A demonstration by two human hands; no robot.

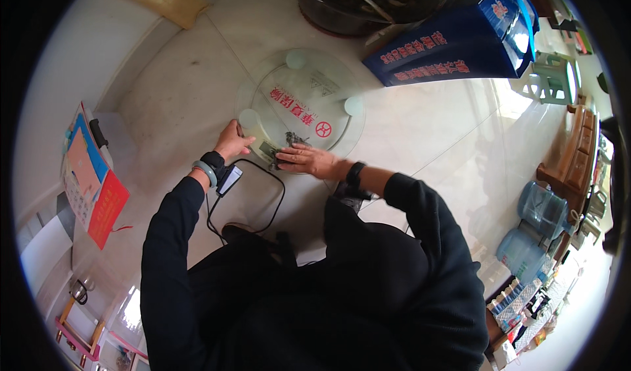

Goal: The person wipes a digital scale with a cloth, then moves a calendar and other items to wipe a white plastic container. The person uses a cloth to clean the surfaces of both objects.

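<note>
A round glass bathroom scale (300, 87) lies on the tiled floor in front of me, with red writing and several pale round pads. My left hand (232, 141) is at its near left rim, thumb over the glass and fingers along the edge. With fingers laid flat, my right hand (311, 162) presses a dark crumpled cloth (296, 138) on the glass by the small display (267, 148). The cloth is partly hidden under those fingers, so its exact material is unclear. Beneath my left wrist hangs a small device (229, 179) with a black cable (283, 193).
A dark planter (340, 18) and a blue paper bag (443, 50) bearing writing stand beyond the scale. Papers and a red folder (109, 208) are at left. Large water bottles (541, 208) stand at right near a wooden cabinet (577, 149). My shoe (239, 227) is close below.
</note>
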